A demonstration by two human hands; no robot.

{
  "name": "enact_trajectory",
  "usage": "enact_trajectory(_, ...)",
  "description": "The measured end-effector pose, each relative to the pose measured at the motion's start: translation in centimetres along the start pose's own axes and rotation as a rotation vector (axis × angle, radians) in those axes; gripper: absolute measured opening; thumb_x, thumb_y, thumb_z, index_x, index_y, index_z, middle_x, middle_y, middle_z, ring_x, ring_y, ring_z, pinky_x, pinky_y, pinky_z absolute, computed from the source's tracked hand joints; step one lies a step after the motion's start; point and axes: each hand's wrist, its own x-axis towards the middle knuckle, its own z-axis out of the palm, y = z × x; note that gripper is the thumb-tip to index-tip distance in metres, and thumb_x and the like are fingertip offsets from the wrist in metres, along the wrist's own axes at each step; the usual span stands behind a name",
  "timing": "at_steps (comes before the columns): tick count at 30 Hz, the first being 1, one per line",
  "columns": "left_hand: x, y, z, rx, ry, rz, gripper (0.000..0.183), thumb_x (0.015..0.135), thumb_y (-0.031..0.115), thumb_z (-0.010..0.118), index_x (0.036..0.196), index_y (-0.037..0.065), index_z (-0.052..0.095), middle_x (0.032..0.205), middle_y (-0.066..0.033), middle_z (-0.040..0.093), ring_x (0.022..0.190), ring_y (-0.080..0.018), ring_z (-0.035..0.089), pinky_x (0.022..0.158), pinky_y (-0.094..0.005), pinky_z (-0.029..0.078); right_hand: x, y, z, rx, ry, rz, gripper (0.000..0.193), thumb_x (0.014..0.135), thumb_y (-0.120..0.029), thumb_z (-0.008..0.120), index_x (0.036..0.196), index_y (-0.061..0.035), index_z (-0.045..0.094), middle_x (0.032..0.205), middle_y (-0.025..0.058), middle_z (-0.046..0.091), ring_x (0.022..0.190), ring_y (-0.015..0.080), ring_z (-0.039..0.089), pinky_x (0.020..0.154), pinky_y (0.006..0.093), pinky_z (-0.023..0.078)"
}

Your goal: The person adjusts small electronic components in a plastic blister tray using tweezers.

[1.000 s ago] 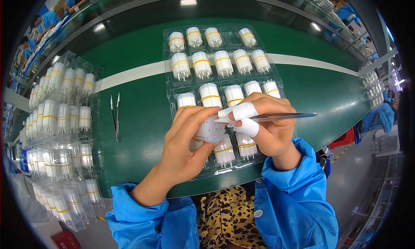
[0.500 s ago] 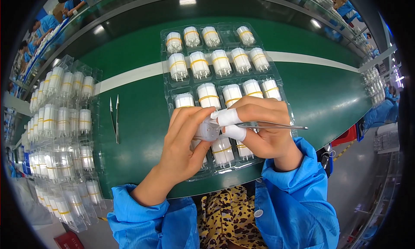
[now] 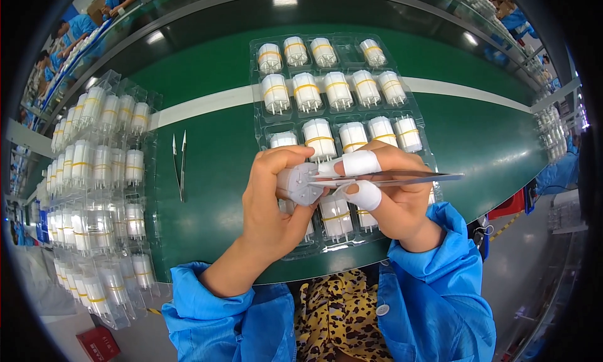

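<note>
In my left hand is a whitish, rounded plug-like part, gripped between thumb and fingers with its end face turned to the right. My right hand pinches a pair of metal tweezers between its thumb and index finger, both wrapped in white tape. The tweezers' tips are at the end face of the part; whether they grip anything small there, I cannot tell. Both hands are above the near part of a clear plastic tray, which holds rows of white cylinders with yellow bands and metal pins. My hands hide some of them.
A second pair of tweezers lies on the green table, left of the tray. At the left edge stand stacked clear trays full of similar white cylinders. A dark red box is on the floor at lower left. Blue-clad people work at far left.
The view has shifted slightly, moving the scene rightward. My left-hand fingers have shifted so more of the part shows. The tweezers in my right hand have turned, and both their arms now show.
</note>
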Motion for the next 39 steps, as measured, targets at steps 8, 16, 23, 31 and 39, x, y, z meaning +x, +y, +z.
enact_trajectory(8, 1.0, 1.4, -0.5, 0.265, -0.061, 0.106, 0.057, 0.063, -0.012, 0.063, 0.117, 0.0, 0.051, 0.111, -0.016, 0.053, 0.1, -0.0311, 0.05, 0.086, -0.0372, 0.042, -0.1, 0.1, -0.3, -0.062, 0.013, -0.064, 0.023, 0.079, 0.002, 0.066, 0.102, 0.0027, 0.065, 0.091, 0.0157, 0.067, 0.082, 0.0195, 0.067, 0.07, 0.0282, 0.052)
enact_trajectory(16, 0.8, 1.2, -0.1, 0.27, -0.049, 0.102, 0.061, 0.059, -0.014, 0.061, 0.117, 0.002, 0.052, 0.11, -0.0151, 0.053, 0.099, -0.0345, 0.049, 0.087, -0.0408, 0.039, -0.1, 0.4, -0.2, -0.062, 0.007, -0.058, 0.022, 0.079, 0.002, 0.065, 0.101, 0.0032, 0.065, 0.089, 0.0156, 0.067, 0.081, 0.0197, 0.067, 0.07, 0.0279, 0.052)
enact_trajectory(23, 0.9, 1.2, -0.2, 0.296, -0.06, 0.114, 0.06, 0.059, -0.013, 0.061, 0.117, 0.002, 0.052, 0.11, -0.0154, 0.053, 0.098, -0.0347, 0.048, 0.086, -0.0413, 0.039, 0.0, 0.4, 0.0, -0.055, 0.016, -0.042, 0.021, 0.079, 0.002, 0.065, 0.1, 0.0034, 0.065, 0.088, 0.0157, 0.067, 0.081, 0.0196, 0.067, 0.069, 0.0277, 0.052)
enact_trajectory(31, 0.9, 1.2, -0.2, 0.294, -0.085, 0.077, 0.059, 0.06, -0.013, 0.062, 0.117, 0.001, 0.053, 0.108, -0.0154, 0.052, 0.097, -0.0349, 0.048, 0.084, -0.0402, 0.041, -0.2, 1.0, -0.2, -0.047, 0.036, -0.037, 0.017, 0.081, 0.001, 0.065, 0.098, 0.0025, 0.066, 0.087, 0.0142, 0.067, 0.077, 0.0185, 0.066, 0.067, 0.0273, 0.052)
enact_trajectory(39, 0.9, 1.3, -0.2, 0.283, -0.108, 0.049, 0.059, 0.062, -0.013, 0.063, 0.118, 0.001, 0.054, 0.107, -0.0155, 0.052, 0.096, -0.0342, 0.049, 0.082, -0.0392, 0.042, 0.4, 0.0, -0.2, -0.22, -0.049, -0.034, 0.016, 0.079, 0.001, 0.066, 0.095, 0.0023, 0.066, 0.085, 0.0144, 0.067, 0.075, 0.0199, 0.067, 0.065, 0.0283, 0.052)
